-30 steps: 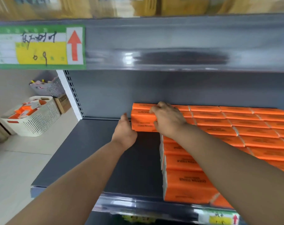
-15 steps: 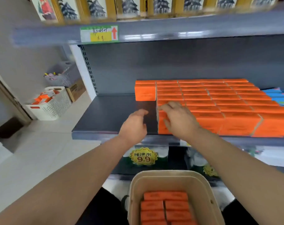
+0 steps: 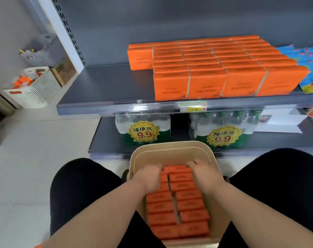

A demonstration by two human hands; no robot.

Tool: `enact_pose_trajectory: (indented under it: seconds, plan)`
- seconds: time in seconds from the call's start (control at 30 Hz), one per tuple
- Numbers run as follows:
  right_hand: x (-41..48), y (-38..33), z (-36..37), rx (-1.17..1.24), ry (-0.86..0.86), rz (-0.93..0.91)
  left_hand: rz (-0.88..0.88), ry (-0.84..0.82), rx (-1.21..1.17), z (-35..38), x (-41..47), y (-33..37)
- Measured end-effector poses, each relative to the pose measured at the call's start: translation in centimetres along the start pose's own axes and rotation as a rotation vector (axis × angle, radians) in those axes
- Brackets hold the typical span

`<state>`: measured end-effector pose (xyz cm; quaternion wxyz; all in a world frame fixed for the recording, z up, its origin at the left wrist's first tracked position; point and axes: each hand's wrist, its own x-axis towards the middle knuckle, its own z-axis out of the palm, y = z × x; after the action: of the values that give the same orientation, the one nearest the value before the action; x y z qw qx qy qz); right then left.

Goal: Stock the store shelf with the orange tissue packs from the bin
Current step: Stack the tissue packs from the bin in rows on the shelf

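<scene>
Head view: both of my hands were down in the bin, on the farthest packs.

The beige bin [image 3: 170, 149] sat between my knees, filled with two columns of orange tissue packs [image 3: 186, 204]. My left hand [image 3: 148, 178] curled its fingers over the left side of the farthest packs and my right hand [image 3: 204, 174] curled over their right side, clasping them between the two. Beyond, the grey shelf [image 3: 102, 90] carried the stocked packs [image 3: 205, 68] in rows on its right part, with blue packets [image 3: 311, 65] just right of them. Bottled water [image 3: 143, 129] stood on the lower shelf, and a white basket [image 3: 36, 90] sat on the floor, far left.
</scene>
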<state>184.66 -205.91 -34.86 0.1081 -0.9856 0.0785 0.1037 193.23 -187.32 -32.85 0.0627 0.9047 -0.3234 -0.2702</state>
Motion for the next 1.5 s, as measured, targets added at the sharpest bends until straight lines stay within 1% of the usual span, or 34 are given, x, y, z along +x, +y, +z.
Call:
enact_pose_trajectory:
  seconds: [0.1, 0.23, 0.33, 0.43, 0.63, 0.8, 1.0, 1.1, 1.37, 1.5]
  plan:
    - [-0.5, 1.3, 2.9, -0.019, -0.124, 0.072, 0.006, -0.080, 0.053, 1.3, 0.8, 0.1]
    - [-0.3, 1.8, 6.1, 0.069, -0.202, 0.091, 0.002, -0.173, 0.195, 2.2, 2.1, -0.5]
    - [-0.2, 1.8, 8.0, 0.079, -0.296, 0.102, -0.012, -0.214, 0.184, 2.8, 3.1, -0.7]
    - [0.2, 1.9, 9.8, 0.072, -0.339, 0.106, -0.025, -0.243, 0.153, 3.7, 4.2, -0.7]
    - [1.7, 1.9, 11.8, -0.005, -0.315, 0.122, -0.050, -0.335, 0.156, 5.4, 5.9, -1.2]
    - [3.1, 2.2, 12.6, -0.057, -0.281, 0.145, -0.088, -0.364, 0.117, 6.1, 6.8, -1.9]
    - [4.1, 2.2, 13.8, -0.087, -0.315, 0.157, -0.072, -0.322, 0.120, 7.1, 7.3, -2.0]
    - [4.5, 2.2, 14.1, -0.102, -0.301, 0.155, -0.086, -0.316, 0.112, 7.3, 7.5, -1.9]
    - [5.5, 2.4, 14.3, -0.113, -0.305, 0.156, -0.079, -0.360, 0.102, 7.6, 7.7, -2.2]
    - [5.0, 2.4, 13.2, -0.106, -0.294, 0.165, -0.074, -0.332, 0.122, 7.0, 8.1, -2.0]
